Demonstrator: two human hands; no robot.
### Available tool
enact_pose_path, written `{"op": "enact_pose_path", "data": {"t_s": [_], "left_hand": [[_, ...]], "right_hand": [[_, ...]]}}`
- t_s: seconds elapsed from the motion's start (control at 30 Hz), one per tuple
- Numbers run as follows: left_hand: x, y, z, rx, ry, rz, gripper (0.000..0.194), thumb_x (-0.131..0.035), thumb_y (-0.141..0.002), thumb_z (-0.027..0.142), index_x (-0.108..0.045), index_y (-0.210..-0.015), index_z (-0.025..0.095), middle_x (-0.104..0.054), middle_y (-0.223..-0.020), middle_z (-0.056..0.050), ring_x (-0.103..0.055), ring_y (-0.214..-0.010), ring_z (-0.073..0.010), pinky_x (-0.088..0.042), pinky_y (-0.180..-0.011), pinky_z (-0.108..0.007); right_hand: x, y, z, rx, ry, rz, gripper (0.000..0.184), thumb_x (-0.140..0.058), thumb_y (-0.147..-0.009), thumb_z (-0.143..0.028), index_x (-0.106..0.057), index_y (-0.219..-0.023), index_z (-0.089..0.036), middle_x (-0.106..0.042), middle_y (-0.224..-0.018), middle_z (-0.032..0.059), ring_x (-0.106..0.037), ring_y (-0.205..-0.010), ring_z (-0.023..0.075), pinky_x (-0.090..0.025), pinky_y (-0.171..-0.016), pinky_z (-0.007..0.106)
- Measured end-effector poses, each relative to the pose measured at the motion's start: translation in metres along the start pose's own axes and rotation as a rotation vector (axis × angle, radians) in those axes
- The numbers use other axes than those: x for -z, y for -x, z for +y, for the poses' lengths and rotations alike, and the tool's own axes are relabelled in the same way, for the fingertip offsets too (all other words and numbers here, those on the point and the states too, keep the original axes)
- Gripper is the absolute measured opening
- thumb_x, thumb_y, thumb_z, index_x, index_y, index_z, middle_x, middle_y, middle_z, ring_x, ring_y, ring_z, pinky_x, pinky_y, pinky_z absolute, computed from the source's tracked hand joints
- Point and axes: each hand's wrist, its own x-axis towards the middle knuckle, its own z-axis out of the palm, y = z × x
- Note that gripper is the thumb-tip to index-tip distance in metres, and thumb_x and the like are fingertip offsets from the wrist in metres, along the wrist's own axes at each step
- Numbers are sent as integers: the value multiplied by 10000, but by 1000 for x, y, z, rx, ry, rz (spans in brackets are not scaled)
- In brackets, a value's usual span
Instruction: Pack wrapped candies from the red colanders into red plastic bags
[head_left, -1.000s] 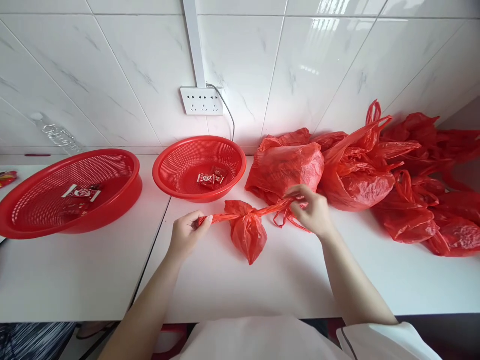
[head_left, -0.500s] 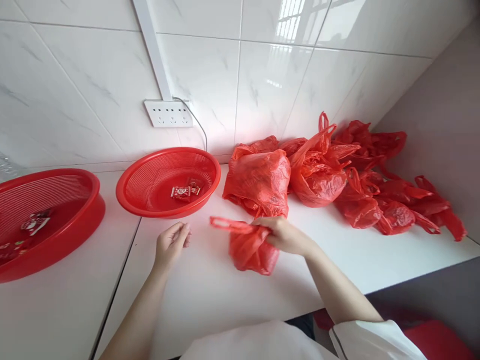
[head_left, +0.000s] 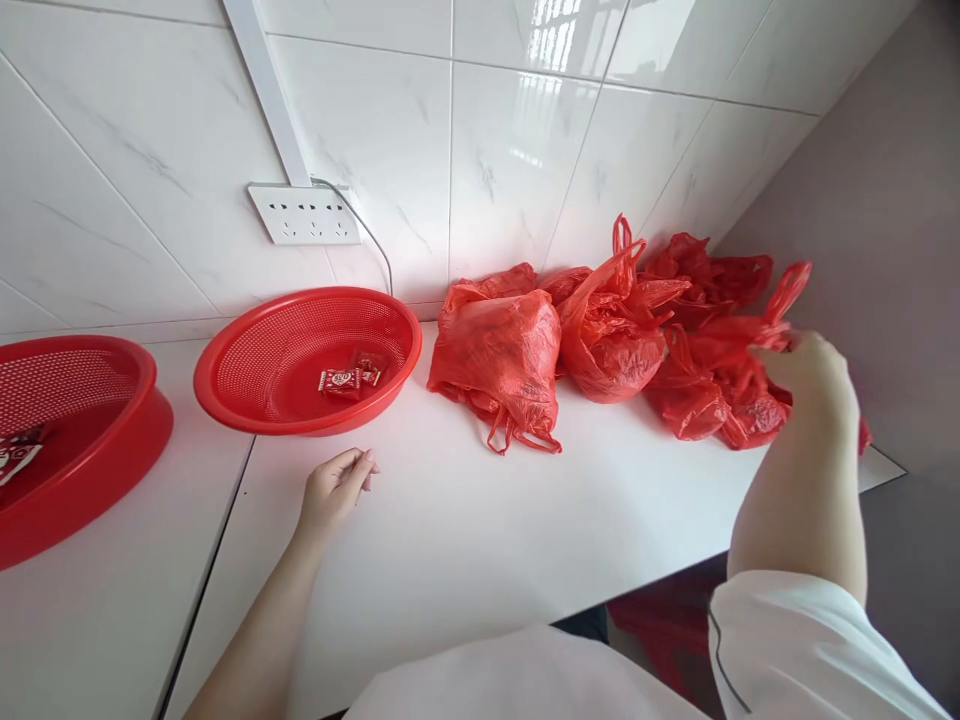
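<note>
My right hand is out at the far right edge of the white table, closed on a small tied red plastic bag whose handle loop sticks up above my fingers. The bag is against the pile of red bags by the wall. My left hand rests on the table with loosely curled fingers and nothing in it, just below the round red basket. A few red candy packets lie in that basket.
A second, larger red basket with a packet inside sits at the far left. A fuller red bag lies beside the round basket. A wall socket with a cable is above. The table ends just right of my right hand.
My left hand let go of the bag's handle and settled on the table. My right hand carried the tied bag from the table's middle to the pile at the far right. The view swung right.
</note>
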Motion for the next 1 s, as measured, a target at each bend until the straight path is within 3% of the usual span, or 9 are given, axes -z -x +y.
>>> {"op": "enact_pose_path", "data": {"t_s": [0.1, 0.2, 0.3, 0.4, 0.57, 0.7, 0.77, 0.87, 1.0], "left_hand": [[-1, 0, -2, 0, -5, -9, 337, -571, -869, 481, -621, -728, 179, -507, -578, 27, -426, -499, -94, -347, -488, -211], [-2, 0, -3, -9, 1, -9, 340, -566, -869, 478, -615, -719, 176, -510, -572, 25, -450, -499, -100, -368, -499, -215], [-1, 0, -6, -11, -12, -3, 345, -560, -871, 478, -609, -712, 176, -508, -568, 25, -464, -496, -104, -381, -502, -217], [1, 0, -10, -9, -39, 2, 354, -560, -867, 491, -606, -707, 178, -506, -561, 30, -468, -488, -102, -388, -510, -218], [3, 1, -12, 4, -46, 7, 370, -559, -848, 517, -605, -695, 184, -515, -552, 28, -475, -482, -108, -395, -510, -223], [2, 1, -12, 6, -54, -8, 382, -548, -843, 533, -603, -690, 187, -511, -548, 28, -478, -478, -112, -399, -512, -227], [1, 1, -13, 8, -56, -16, 384, -546, -842, 535, -602, -686, 189, -512, -548, 27, -481, -481, -114, -399, -510, -227], [1, 0, -16, 7, -62, -30, 382, -540, -848, 528, -601, -684, 189, -508, -543, 28, -483, -479, -115, -398, -506, -226], [0, -1, -19, 5, -74, -45, 385, -534, -858, 523, -597, -681, 186, -513, -550, 29, -485, -480, -111, -405, -510, -222]], "right_hand": [[-31, 26, -32, -129, 116, 7, 152, -700, -743, -394, -643, -868, -328, -639, -758, 41, -640, -770, 299, -485, -784, 545], [-62, 58, -105, -90, -78, -273, 224, -648, -829, -437, -672, -1031, -342, -717, -1013, 48, -677, -966, 290, -506, -899, 504], [-93, 77, -175, -37, -267, -531, 253, -641, -852, -416, -679, -1056, -271, -734, -1006, 67, -700, -942, 235, -548, -866, 399], [-132, 86, -217, 121, -228, -582, 216, -597, -881, -379, -689, -1004, -227, -734, -965, 51, -699, -893, 207, -548, -847, 378], [-191, 111, -246, 366, -44, -742, 174, -541, -902, -301, -680, -983, -234, -721, -997, 41, -680, -881, 195, -529, -791, 340], [-217, 128, -251, 489, 127, -712, 356, -646, -831, -284, -626, -1179, -213, -585, -1346, 117, -549, -1230, 287, -388, -1046, 480], [-221, 127, -252, 477, 171, -721, 401, -676, -808, -286, -619, -1196, -205, -558, -1380, 131, -511, -1277, 312, -357, -1067, 499], [-219, 104, -258, 419, 151, -709, 272, -572, -885, -316, -637, -1132, -222, -690, -1162, 97, -647, -1061, 268, -482, -898, 402], [-223, 40, -277, 426, 26, -432, 240, -480, -934, -295, -637, -1086, -197, -704, -1064, 97, -648, -974, 237, -488, -849, 352]]}}
